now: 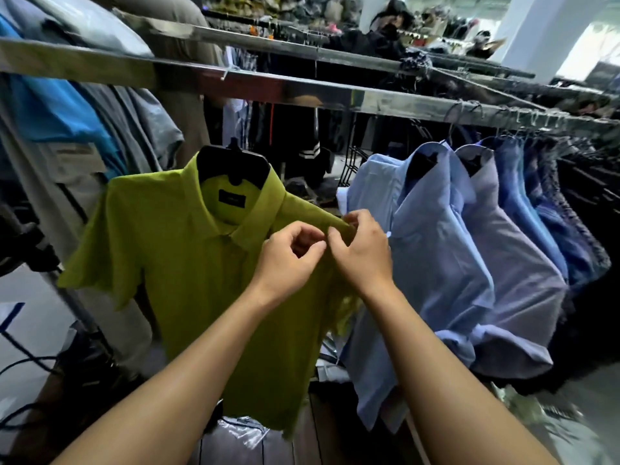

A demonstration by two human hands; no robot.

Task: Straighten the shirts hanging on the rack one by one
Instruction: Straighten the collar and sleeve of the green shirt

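An olive-green short-sleeved shirt (188, 263) hangs on a black hanger (235, 164) below the metal rail (302, 90), front towards me. My right hand (360, 251) pinches the shirt's shoulder seam at its right side. My left hand (288, 260) is right beside it, fingers curled, pinching the green cloth just below the collar. The shirt's right sleeve is hidden behind my hands. To the right hang light blue shirts (432, 250), then darker blue ones (550, 209).
Blue and grey garments (67, 109) hang at the left end of the rail. A second rail (335, 53) with dark clothes runs behind. A person in black (385, 31) stands in the background. Plastic-wrapped items (235, 434) lie on the floor below.
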